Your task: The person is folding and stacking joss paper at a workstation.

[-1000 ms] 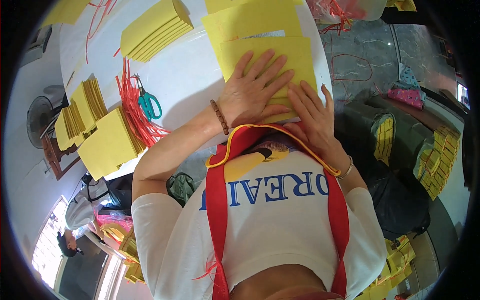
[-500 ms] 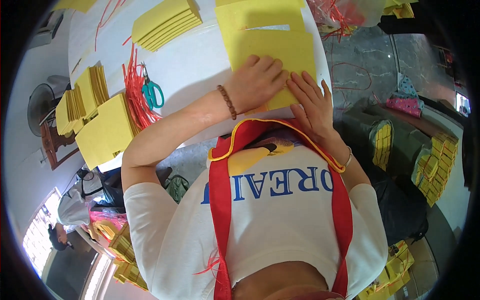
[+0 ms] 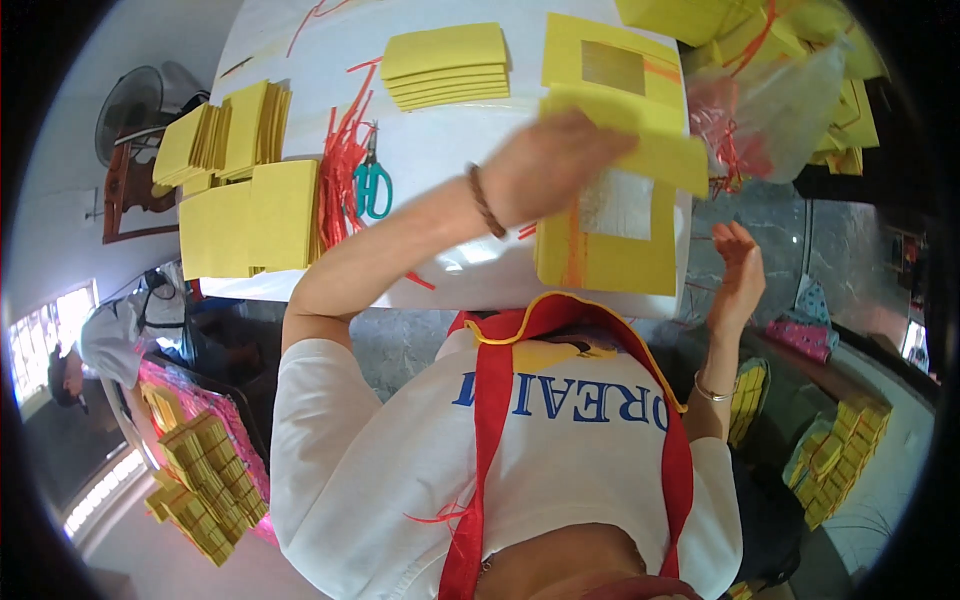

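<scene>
My left hand [image 3: 565,165], smeared by motion, is over the right part of the white table, its fingers closed on a tilted yellow paper sheet [image 3: 672,160]. Under it lies a yellow paper [image 3: 605,270] with a pale shiny square and an orange stripe. Farther back sits another yellow paper [image 3: 562,50] bearing a dull metallic square. My right hand [image 3: 740,278] is raised just off the table's right edge, fingers loosely bent, with nothing in it. Left of my left forearm, teal-handled scissors [image 3: 374,190] rest beside a bunch of red plastic strings [image 3: 343,165].
A fanned yellow paper stack [image 3: 445,65] lies at the table's back middle. More yellow stacks [image 3: 225,215] stand at the left edge. A clear plastic bag [image 3: 785,105] with red strings hangs by the right edge. Tied yellow bundles [image 3: 210,470] are piled lower left, near another person [image 3: 120,340].
My left hand has lifted a yellow sheet and swung it up and away, uncovering the paper with the pale square. My right hand has let go of the papers and moved right, off the table.
</scene>
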### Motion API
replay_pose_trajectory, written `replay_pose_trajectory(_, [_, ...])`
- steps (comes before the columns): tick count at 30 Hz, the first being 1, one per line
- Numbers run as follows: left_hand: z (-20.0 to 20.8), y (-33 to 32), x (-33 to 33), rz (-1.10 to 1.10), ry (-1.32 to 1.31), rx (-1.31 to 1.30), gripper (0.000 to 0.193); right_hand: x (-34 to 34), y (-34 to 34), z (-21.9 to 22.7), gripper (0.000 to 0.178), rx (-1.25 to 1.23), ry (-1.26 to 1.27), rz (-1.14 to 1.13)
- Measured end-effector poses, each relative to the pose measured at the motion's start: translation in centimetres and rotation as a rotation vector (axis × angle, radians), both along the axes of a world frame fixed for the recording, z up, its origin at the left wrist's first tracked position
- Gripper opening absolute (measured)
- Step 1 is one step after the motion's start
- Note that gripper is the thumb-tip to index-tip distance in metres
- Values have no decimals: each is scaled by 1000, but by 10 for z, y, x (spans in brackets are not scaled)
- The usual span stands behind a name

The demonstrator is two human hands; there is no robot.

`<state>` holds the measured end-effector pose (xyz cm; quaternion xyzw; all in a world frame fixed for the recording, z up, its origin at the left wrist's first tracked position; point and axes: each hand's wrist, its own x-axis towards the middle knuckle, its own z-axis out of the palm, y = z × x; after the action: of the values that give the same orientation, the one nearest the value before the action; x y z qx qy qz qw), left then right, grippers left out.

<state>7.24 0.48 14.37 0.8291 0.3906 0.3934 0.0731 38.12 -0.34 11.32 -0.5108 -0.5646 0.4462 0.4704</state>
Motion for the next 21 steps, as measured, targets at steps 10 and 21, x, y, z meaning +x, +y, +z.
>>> replay_pose_trajectory(10, [-71, 70, -161, 562, 490, 244, 47, -170, 119, 49, 42, -200, 31, 605])
replay_pose_trajectory(21, [-104, 66, -188, 519, 49, -277, 55, -333, 185, -71, 78, -455, -512, 567])
